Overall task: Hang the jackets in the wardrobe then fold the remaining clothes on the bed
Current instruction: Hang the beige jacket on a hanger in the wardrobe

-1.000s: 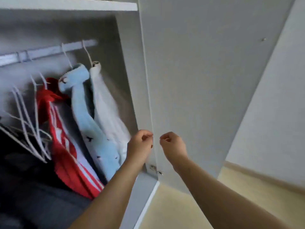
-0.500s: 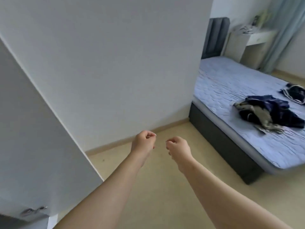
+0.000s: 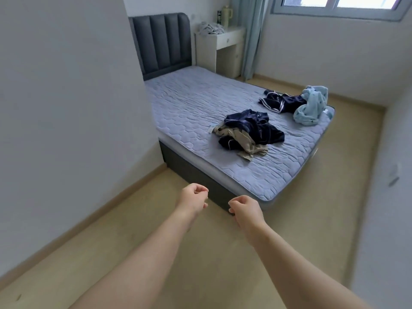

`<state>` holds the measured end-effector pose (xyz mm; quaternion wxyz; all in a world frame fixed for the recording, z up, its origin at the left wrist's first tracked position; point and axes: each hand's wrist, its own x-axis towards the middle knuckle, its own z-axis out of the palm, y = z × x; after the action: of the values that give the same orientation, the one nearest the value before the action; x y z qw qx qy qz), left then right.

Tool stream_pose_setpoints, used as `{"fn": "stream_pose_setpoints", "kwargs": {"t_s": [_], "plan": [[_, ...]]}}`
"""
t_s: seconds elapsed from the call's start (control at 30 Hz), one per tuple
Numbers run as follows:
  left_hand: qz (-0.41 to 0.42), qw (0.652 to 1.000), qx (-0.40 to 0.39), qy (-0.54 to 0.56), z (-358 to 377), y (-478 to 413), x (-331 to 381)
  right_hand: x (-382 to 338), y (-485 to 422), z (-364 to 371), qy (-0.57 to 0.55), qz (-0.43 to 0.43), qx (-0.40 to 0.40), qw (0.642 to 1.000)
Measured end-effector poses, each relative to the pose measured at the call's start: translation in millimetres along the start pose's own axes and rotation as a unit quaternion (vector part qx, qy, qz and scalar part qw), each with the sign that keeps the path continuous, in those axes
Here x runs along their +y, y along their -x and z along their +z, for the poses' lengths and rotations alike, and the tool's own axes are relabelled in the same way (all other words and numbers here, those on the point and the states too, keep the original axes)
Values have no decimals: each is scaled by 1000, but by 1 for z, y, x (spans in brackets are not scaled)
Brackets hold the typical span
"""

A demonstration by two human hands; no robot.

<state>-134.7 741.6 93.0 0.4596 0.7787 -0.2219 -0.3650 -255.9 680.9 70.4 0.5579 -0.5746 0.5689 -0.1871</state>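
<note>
So I face the bed, both hands empty.
Left hand and right hand loosely curled above floor; navy-and-beige heap mid-bed, striped navy garment touching light-blue garment farther right.

Clothes pile mid-bed; two garments near far corner; desk behind.

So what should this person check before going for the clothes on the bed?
1. Hands free: ok, left hand and right hand hold nothing.
2. Clothes in view: ok, navy-and-beige pile, striped navy garment and light blue garment lie on the bed.
3. Clothes within reach: not ok, floor lies between hands and bed.
4. Clothes folded: not ok, all crumpled.
5. Hanging finished: cannot tell, wardrobe out of view.
</note>
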Motion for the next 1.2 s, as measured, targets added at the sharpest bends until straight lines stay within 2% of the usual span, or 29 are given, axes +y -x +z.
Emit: {"fn": "stream_pose_setpoints", "kwargs": {"t_s": [0.33, 0.6, 0.8, 0.93, 1.07, 1.2], "plan": [[19, 995, -96, -28, 103, -149, 71, -24, -154, -72, -42, 49, 95, 993], [5, 988, -146, -48, 163, -296, 142, -84, -300, -101, -43, 74, 107, 991], [-26, 989, -130, -59, 203, -380, 168, -92, -387, -121, -53, 125, 92, 987], [-41, 991, -113, -54, 237, -433, 184, -100, -462, -139, -41, 125, 62, 989], [-75, 994, -65, -36, 284, -496, 194, -99, -550, -157, -21, 129, 21, 991], [-143, 989, -16, -30, 334, -559, 186, -92, -640, -181, 21, 151, -23, 988]]}}
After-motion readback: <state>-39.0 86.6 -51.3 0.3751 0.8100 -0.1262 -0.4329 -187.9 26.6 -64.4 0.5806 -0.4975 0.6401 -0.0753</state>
